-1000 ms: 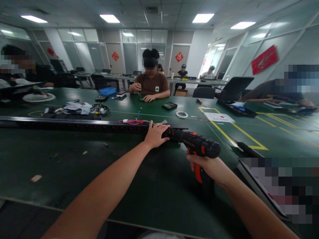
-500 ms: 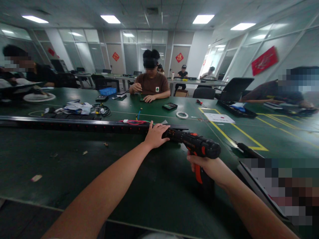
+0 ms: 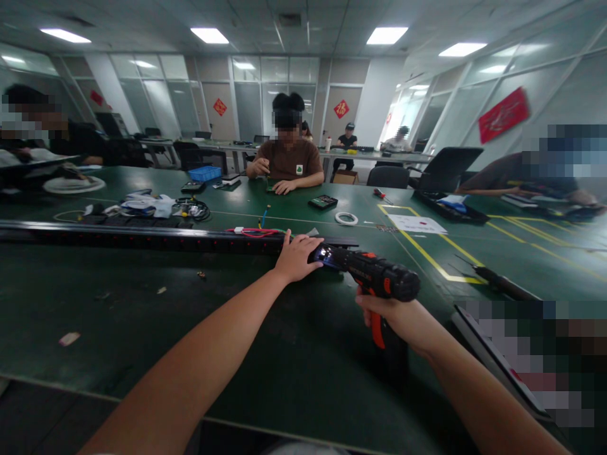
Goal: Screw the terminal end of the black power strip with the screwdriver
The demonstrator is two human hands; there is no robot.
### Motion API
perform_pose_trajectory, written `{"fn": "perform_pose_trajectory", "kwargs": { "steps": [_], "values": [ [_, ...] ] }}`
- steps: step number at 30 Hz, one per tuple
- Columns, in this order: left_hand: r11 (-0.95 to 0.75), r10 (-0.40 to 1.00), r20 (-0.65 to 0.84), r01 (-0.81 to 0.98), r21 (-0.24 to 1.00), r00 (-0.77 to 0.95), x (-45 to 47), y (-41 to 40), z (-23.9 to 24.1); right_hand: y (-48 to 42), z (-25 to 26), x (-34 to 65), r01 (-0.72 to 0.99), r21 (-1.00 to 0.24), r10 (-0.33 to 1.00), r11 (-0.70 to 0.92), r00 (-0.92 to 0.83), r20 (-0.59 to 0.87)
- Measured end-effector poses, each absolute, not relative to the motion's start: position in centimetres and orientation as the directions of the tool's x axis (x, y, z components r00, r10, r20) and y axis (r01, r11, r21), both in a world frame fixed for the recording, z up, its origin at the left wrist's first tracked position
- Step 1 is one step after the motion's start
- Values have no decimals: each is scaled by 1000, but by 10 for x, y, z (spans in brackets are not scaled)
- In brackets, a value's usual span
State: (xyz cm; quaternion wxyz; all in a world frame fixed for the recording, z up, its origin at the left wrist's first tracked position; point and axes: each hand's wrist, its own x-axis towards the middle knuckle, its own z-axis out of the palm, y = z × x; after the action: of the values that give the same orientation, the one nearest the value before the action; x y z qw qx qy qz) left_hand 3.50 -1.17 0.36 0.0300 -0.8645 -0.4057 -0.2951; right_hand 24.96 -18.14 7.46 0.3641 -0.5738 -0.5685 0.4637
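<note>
My right hand [image 3: 401, 319] is wrapped round the grip of a black and orange cordless screwdriver [image 3: 374, 278], which points left. A small light glows at the screwdriver's nose. My left hand [image 3: 298, 256] rests with fingers curled over the right end of a long black power strip [image 3: 142, 237] that runs across the green table [image 3: 118, 316]. The nose of the tool sits right beside the fingers of my left hand, against the strip's end.
A person in a brown shirt [image 3: 288, 158] sits across the table. Other people sit at the far left and right. Cables and parts [image 3: 156, 207], a roll of white tape [image 3: 346, 218], a meter [image 3: 322, 202] and a blue bin [image 3: 205, 173] lie beyond the strip. A dark tool [image 3: 502, 284] lies at right.
A light has come on at the screwdriver's nose. The dark tool at the right now lies a little further right. Both my hands stay where they were.
</note>
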Motion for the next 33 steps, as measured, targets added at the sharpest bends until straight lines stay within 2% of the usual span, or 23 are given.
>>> {"fn": "perform_pose_trajectory", "kwargs": {
  "steps": [33],
  "values": [
    [-665, 690, 525, 722, 189, 498, 35, -12, 4, -183, 75, 250, 321, -942, 990, -97, -67, -125]
  ]
}}
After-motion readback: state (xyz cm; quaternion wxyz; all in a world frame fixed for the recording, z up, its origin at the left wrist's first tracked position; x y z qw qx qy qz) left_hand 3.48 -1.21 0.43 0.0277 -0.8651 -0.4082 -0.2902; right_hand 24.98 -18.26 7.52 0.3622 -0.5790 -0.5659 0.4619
